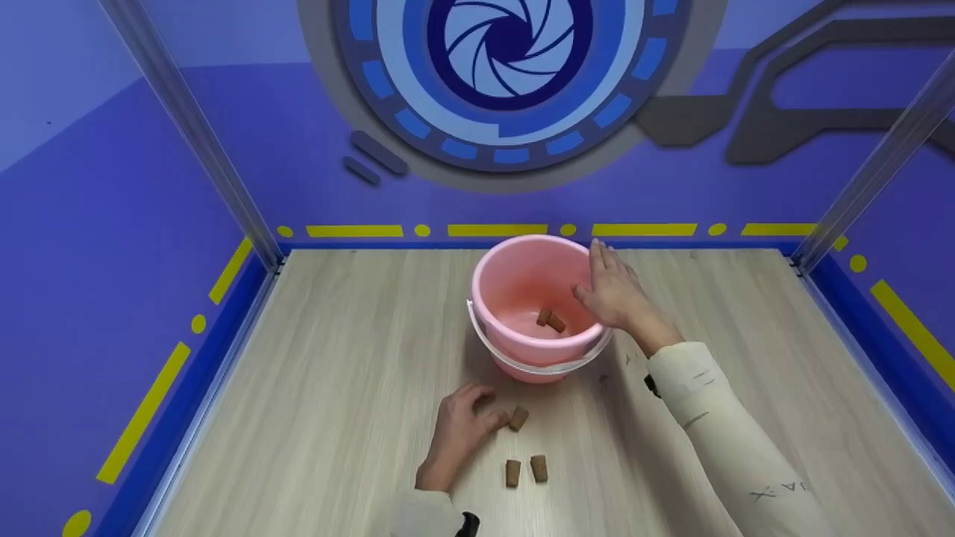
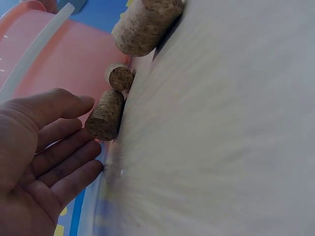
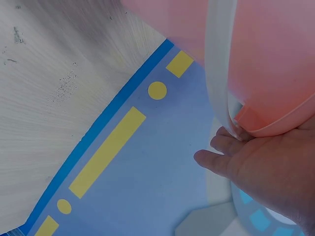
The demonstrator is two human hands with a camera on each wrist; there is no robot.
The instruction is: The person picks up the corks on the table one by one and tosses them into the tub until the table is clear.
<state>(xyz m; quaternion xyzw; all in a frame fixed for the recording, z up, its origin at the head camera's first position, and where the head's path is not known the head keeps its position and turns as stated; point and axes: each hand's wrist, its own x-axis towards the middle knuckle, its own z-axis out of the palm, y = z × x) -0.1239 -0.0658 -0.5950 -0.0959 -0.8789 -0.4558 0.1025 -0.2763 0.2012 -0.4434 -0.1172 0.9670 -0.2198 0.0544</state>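
A pink bucket (image 1: 515, 347) with a white handle (image 1: 548, 368) stands on the table. Inside on its bottom lie two brown corks (image 1: 556, 323). My right hand (image 1: 615, 291) rests on the right side of the bucket's rim, fingers extended and thumb over the inside. My left hand (image 1: 464, 424) is in front of the bucket beside a cork (image 1: 518, 418), its thumb close to it; whether they touch I cannot tell. In the left wrist view its fingers are spread loosely around that side of a cork (image 2: 105, 115). Nearer me stand two more corks (image 1: 512, 473) (image 1: 539, 468).
The light wood-grain table (image 1: 358, 358) is bounded by blue-purple panels (image 1: 246, 149) at the back and both sides. Metal posts (image 1: 201, 142) rise at the back corners. Yellow dashes and dots run along the panels' lower edges.
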